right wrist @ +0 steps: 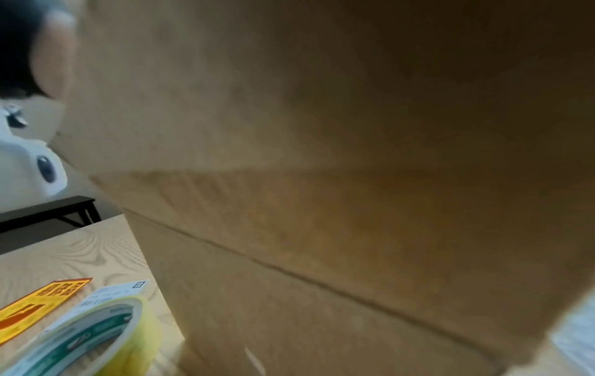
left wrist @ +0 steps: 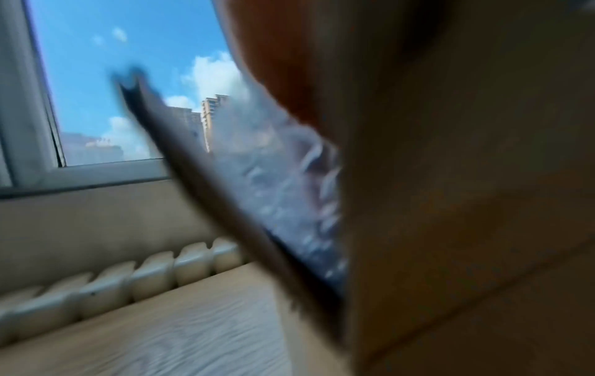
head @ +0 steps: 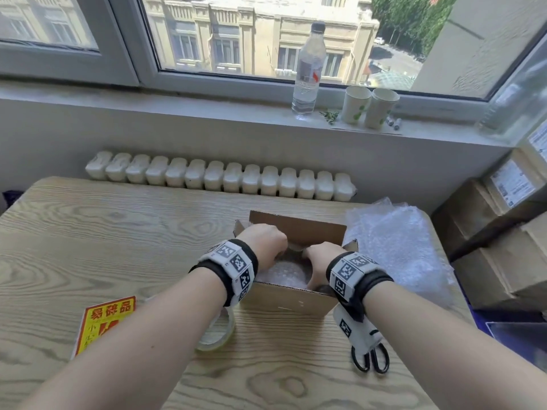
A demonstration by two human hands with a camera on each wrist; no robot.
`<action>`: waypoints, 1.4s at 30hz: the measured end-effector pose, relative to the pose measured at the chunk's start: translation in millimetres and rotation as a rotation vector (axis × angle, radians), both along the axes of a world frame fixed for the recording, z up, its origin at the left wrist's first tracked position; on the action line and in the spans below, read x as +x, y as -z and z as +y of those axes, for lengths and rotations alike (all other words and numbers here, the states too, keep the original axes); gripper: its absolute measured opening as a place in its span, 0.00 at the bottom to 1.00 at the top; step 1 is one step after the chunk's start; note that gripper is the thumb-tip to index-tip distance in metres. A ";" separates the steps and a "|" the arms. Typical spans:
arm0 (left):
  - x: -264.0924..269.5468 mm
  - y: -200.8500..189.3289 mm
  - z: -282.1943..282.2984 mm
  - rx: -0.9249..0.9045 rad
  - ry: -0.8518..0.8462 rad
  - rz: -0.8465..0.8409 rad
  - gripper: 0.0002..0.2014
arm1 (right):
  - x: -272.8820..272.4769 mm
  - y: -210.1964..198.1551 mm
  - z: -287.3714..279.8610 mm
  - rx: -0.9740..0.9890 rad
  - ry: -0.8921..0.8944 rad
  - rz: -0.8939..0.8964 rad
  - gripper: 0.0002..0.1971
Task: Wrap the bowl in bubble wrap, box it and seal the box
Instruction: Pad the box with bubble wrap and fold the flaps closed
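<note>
**Wrapped bowl being seated in the open box**

Table [head: 88, 232]: the wood-grain top fills the lower frame of the head view and carries all the packing materials within arm's reach.

Box [head: 284, 300]: brown cardboard, centre of the frame, flaps up and not yet folded; it stands open so the load can go in from above.

Spare bubble wrap [head: 393, 244]: a loose sheet lying just right of the box, apparently set aside as surplus.

Bowl in bubble wrap [head: 287, 275]: the pale, bubbled bundle lies inside the box, between the two hands; the bowl itself is hidden by its wrapping.

Left hand [head: 266, 244] and right hand [head: 318, 261]: both reach down into the box, fingers curled onto the bundle, probably lowering or settling it. How firmly either one grips cannot be told, since the fingertips are hidden and both wrist views are blurred cardboard.

Warning label [head: 103, 324]: red and yellow, lower left, presumably waiting for the closed box.

Tape roll [head: 217, 332]: beside the box's near-left corner, partly under the left forearm, ready for sealing.

Scissors [head: 373, 359]: black handles, lower right, partly covered by the right wrist strap.
</note>
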State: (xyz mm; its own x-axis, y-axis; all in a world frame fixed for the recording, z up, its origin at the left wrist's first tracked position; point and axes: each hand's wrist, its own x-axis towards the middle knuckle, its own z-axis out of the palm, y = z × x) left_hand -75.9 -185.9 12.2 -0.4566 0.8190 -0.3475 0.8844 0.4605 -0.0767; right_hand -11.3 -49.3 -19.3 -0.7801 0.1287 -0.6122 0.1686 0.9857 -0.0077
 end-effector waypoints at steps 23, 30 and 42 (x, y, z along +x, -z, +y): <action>-6.0 64.1 -20.9 0.154 0.002 -0.101 0.33 | 11.2 53.8 -1.0 0.039 -0.072 0.059 0.25; -9.9 58.6 -39.2 0.451 -0.001 -0.003 0.27 | 7.6 44.0 2.7 -0.088 -0.069 0.072 0.29; -1.5 39.6 -38.9 0.383 -0.192 -0.143 0.18 | 17.1 -0.5 8.3 -0.250 0.060 0.280 0.22</action>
State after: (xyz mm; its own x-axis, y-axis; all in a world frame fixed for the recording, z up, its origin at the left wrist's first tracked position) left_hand -77.4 -224.8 -27.4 -0.5821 0.8061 -0.1065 0.7694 0.5885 0.2485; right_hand 5.7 -40.9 -18.7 -0.9171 0.0533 -0.3951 0.1838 0.9360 -0.3003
